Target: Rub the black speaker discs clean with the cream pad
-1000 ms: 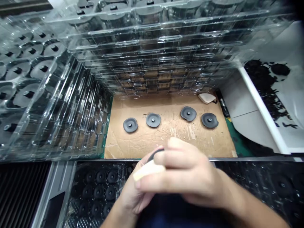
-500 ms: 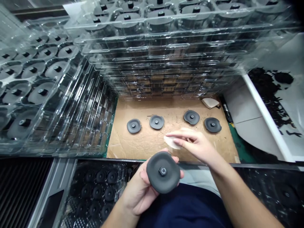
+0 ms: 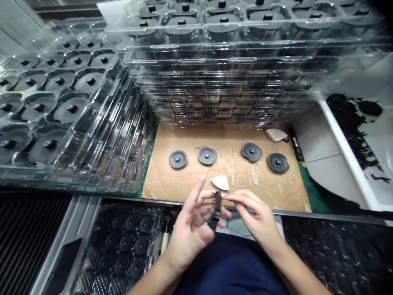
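Observation:
My left hand point(image 3: 192, 229) grips a black disc point(image 3: 215, 211) with a central stud, now turned edge-on above my lap. The fingers of my right hand point(image 3: 258, 219) are drawn together, their tips at the disc's upper rim. Just beyond both hands, a white wedge-shaped pad point(image 3: 221, 182) lies on the cardboard sheet point(image 3: 184, 184). Farther back on that sheet rest several similar discs, among them a left one point(image 3: 178, 159) and a right one point(image 3: 278, 162), studs up.
Tall stacks of clear plastic trays point(image 3: 208, 82) filled with discs stand behind and at left point(image 3: 101, 135). At right is a white bin point(image 3: 346, 151) with black scraps. Another pale wedge point(image 3: 275, 135) and a dark pen-like tool point(image 3: 295, 143) lie near it. A disc tray point(image 3: 125, 241) sits below left.
My right hand has let go of the white wedge, which now lies on the cardboard, and has come to the disc. My left hand has tilted the disc from face-up to edge-on.

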The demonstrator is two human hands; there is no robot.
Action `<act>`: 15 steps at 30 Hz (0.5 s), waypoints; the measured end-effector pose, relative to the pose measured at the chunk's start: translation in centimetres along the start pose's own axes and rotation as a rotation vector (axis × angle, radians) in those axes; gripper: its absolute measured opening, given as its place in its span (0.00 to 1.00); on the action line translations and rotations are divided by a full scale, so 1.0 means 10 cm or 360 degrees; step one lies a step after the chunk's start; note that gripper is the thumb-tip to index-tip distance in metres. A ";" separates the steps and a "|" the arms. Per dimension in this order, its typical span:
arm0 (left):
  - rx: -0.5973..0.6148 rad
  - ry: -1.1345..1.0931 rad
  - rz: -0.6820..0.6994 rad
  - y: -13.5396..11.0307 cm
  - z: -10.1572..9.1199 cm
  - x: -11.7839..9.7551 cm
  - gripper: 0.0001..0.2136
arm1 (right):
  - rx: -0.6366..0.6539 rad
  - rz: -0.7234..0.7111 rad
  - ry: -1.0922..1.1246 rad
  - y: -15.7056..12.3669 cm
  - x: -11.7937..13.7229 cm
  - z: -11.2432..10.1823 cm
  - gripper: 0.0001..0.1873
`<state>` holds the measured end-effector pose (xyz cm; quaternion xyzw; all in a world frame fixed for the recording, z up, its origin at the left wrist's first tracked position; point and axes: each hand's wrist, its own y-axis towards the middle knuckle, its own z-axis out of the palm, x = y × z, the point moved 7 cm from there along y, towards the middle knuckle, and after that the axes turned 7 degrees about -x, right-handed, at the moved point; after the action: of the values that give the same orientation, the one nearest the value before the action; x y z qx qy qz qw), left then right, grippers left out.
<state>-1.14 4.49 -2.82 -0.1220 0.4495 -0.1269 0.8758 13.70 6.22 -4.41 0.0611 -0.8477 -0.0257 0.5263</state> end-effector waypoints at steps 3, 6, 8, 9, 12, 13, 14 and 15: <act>-0.0087 0.0585 0.0411 -0.04 -0.02 -0.12 0.48 | -0.0056 -0.0013 -0.0115 -0.15 -0.01 -0.04 0.13; -0.0049 0.0760 0.0538 -0.08 0.01 -0.14 0.50 | -0.0110 -0.0101 -0.0205 -0.24 0.05 -0.15 0.20; 0.0004 0.0891 0.0659 -0.12 0.04 -0.17 0.48 | -0.0089 -0.0258 -0.0236 -0.24 0.17 -0.22 0.22; 0.0034 0.0979 0.0711 -0.14 0.06 -0.18 0.48 | -0.0053 -0.0376 -0.0264 -0.23 0.25 -0.24 0.22; 0.0062 0.1147 0.0637 -0.14 0.06 -0.16 0.45 | 0.0109 -0.0742 -0.0330 -0.19 0.50 -0.23 0.17; 0.0021 0.1108 0.0493 -0.13 0.02 -0.12 0.39 | 0.0142 -0.0770 -0.0294 -0.17 0.55 -0.22 0.15; -0.0042 0.1025 0.0318 -0.11 -0.04 -0.07 0.31 | 0.0150 -0.0723 -0.0223 -0.15 0.57 -0.20 0.12; -0.0113 0.0923 0.0153 -0.11 -0.10 -0.02 0.22 | 0.0142 -0.0642 -0.0142 -0.13 0.58 -0.18 0.12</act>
<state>-2.13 3.41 -2.89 -0.0897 0.6903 -0.0991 0.7111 12.93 4.23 1.39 0.2516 -0.8410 -0.0957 0.4693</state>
